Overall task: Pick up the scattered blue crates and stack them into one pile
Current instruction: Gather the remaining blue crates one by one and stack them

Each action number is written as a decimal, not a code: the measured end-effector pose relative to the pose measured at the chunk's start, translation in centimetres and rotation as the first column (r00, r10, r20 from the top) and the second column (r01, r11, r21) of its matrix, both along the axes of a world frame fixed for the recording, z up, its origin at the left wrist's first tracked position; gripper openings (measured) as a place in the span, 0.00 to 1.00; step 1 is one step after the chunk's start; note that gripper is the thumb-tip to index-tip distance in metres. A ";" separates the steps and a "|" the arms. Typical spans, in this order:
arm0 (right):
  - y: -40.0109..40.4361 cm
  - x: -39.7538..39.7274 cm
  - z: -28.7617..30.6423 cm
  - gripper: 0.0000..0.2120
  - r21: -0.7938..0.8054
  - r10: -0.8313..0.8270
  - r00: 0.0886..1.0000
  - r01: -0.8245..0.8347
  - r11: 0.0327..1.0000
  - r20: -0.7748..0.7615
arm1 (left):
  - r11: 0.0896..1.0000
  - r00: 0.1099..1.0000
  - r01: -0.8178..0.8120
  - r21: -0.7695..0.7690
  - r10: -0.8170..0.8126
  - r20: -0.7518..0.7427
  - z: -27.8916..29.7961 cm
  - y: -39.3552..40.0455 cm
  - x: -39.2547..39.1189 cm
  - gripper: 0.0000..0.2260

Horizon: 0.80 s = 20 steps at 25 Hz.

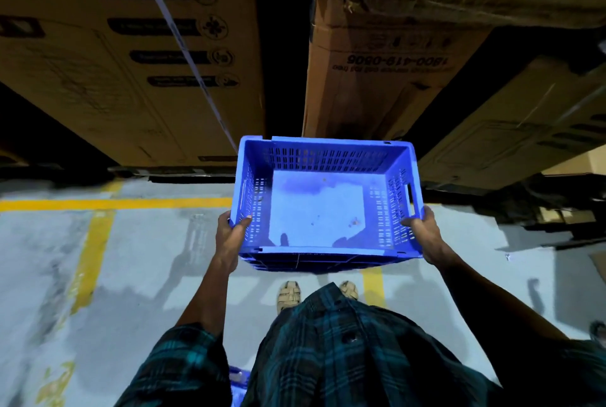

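An empty blue crate [324, 206] with slotted walls hangs in front of me above the floor, open side up. My left hand [231, 236] grips its left wall near the front corner, thumb inside. My right hand [424, 233] grips the right wall the same way, just below the handle slot. A small piece of another blue crate [238, 377] shows at the bottom, mostly hidden behind my shirt.
Tall cardboard boxes [124, 55] stand ahead on the left and more cardboard boxes [387, 72] on the right, with a dark gap between them. Yellow lines [108, 204] mark the grey floor. My sandalled feet [288, 295] are below the crate.
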State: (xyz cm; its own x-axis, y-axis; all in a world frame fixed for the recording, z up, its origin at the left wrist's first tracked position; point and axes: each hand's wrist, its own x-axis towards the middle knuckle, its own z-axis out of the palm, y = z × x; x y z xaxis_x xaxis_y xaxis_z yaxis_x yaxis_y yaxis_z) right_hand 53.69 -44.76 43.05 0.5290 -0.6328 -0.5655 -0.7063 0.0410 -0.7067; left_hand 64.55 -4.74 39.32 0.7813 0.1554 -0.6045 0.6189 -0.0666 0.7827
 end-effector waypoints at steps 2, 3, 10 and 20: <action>0.4 -1.6 -1.1 0.26 -0.134 0.104 0.992 -0.113 0.985 -0.069 | 0.995 0.998 0.046 0.092 -0.049 0.029 -0.3 0.2 -1.0 0.21; 0.1 -2.6 -2.6 0.33 -0.184 0.180 0.967 -0.212 0.960 -0.178 | 0.990 0.997 0.063 0.128 -0.069 0.044 -0.4 0.3 -1.4 0.21; 4.5 -7.5 -2.5 0.32 -0.175 0.344 0.893 -0.402 0.899 -0.290 | 0.954 0.986 0.123 0.275 -0.150 0.076 -0.9 0.2 -2.8 0.24; 8.7 -7.3 0.6 0.30 -0.098 0.514 0.855 -0.518 0.850 -0.062 | 0.917 0.945 -0.170 -0.361 0.047 -0.325 -1.8 -4.4 -5.5 0.31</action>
